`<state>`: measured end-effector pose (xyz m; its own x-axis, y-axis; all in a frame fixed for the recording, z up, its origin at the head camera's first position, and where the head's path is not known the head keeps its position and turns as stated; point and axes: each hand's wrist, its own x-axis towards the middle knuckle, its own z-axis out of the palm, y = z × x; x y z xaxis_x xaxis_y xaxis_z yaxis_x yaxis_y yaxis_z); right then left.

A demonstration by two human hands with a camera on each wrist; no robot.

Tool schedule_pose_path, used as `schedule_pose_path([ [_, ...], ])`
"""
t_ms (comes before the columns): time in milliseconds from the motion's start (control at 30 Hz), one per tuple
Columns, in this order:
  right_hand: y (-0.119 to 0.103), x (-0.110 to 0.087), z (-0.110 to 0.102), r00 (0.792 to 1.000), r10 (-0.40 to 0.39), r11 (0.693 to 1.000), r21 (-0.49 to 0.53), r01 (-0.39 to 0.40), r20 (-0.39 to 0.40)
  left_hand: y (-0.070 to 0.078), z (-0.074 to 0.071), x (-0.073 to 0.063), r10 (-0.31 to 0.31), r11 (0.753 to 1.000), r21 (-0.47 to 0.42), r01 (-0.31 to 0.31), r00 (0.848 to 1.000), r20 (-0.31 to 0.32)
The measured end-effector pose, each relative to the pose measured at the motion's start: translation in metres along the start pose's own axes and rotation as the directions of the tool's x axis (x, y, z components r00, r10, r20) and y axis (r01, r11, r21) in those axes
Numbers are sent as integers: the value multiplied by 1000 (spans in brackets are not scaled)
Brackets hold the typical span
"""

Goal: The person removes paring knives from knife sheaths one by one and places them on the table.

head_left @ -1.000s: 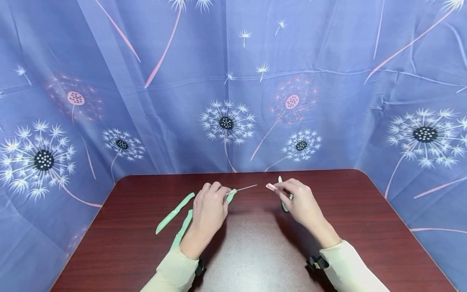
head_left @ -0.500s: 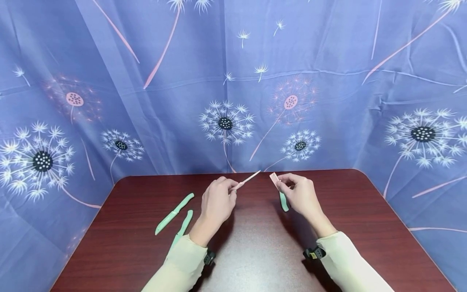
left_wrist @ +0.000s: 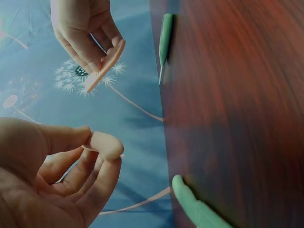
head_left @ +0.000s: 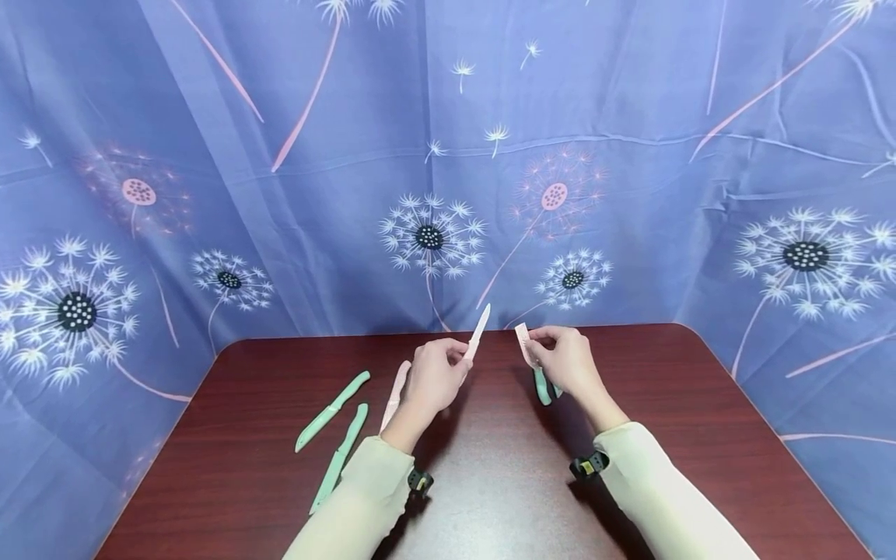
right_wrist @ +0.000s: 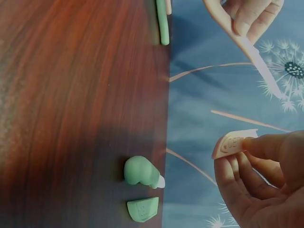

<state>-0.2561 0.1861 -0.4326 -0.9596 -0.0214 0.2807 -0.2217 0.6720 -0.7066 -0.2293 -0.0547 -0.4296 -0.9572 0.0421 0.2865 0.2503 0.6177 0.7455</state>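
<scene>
My left hand [head_left: 437, 373] pinches a small pink knife [head_left: 477, 334] by its handle, the pale blade bare and pointing up and away. In the left wrist view the rounded handle end [left_wrist: 108, 145] shows between thumb and fingers. A short pink blade cover [head_left: 523, 342] is pinched between thumb and fingers of my right hand [head_left: 568, 362]; raised markings show on it in the right wrist view. Knife and cover are apart, both held above the table. Below my right hand lie a green-handled knife [right_wrist: 141, 171] with a white blade and a green blade cover [right_wrist: 143, 209].
To the left on the dark red wooden table [head_left: 266, 498] lie two green knives, a smaller one [head_left: 332, 411] and a larger one [head_left: 339, 459], in green covers. A pink knife [head_left: 396, 393] lies beside them, partly behind my left forearm. A blue dandelion-patterned curtain [head_left: 315, 233] hangs behind the table.
My left hand has moved slightly right, turning the pink knife from nearly level to blade up. My right hand has tilted the pink cover more upright. The pink knife on the table has come into view.
</scene>
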Motion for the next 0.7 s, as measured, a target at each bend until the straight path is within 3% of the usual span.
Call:
schedule_pose_path([
  [133,3,4,5,999,37,999,-19,-36,23,-1,8,6,-28,998,-52,29,999,22],
  [467,6,13,16,995,95,993,-73,-92,40,-2,36,23,-128,989,-67,134,988,86],
  [700,6,16,22,985,147,987,-77,-140,93,-1,54,26,-210,969,-108,223,971,118],
])
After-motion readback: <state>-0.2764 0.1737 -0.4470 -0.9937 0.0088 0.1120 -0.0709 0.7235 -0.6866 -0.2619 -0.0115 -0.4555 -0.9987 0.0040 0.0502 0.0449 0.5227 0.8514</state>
